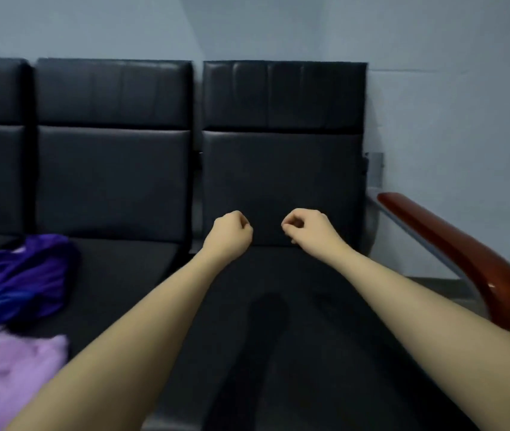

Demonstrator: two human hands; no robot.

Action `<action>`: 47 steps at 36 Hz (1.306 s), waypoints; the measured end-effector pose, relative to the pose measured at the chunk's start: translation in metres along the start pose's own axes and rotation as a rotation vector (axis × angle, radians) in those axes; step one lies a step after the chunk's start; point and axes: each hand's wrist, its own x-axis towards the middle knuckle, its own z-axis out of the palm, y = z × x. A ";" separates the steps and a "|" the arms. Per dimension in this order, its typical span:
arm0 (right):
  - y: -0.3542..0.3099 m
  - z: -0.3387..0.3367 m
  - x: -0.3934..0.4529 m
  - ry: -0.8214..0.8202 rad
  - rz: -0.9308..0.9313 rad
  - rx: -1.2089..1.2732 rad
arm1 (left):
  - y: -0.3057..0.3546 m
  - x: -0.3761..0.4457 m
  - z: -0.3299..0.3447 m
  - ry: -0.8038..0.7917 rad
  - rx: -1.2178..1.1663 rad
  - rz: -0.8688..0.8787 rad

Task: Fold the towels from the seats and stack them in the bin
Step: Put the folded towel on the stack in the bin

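I have both arms stretched out over the right-hand seat (278, 321). My left hand (232, 231) is curled into a fist and my right hand (305, 227) has its fingers curled with thumb meeting fingertips. I can make out nothing between the fingers of either hand; if a dark cloth lies on the dark cushion, the picture does not let me tell it apart.

The towels I can see are well off to my left, on the next seat (107, 269): a dark purple towel (30, 272) crumpled near the seat back, and a light lilac towel (5, 377) bunched in front of it at the picture's lower left edge, the two touching or overlapping. Neither is folded. No bin is in view.

I judge the task to be at or near a pick-up step, with both visible towels yet to be folded. The next move calls for swinging my hands left, opening the fingers, and taking one towel by two corners so it can be spread flat on the seat. Finding the bin will mean turning my head.
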 end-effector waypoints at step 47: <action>-0.143 0.380 0.052 -0.420 -0.534 -0.428 | -0.324 -0.034 -0.127 0.039 0.665 -0.258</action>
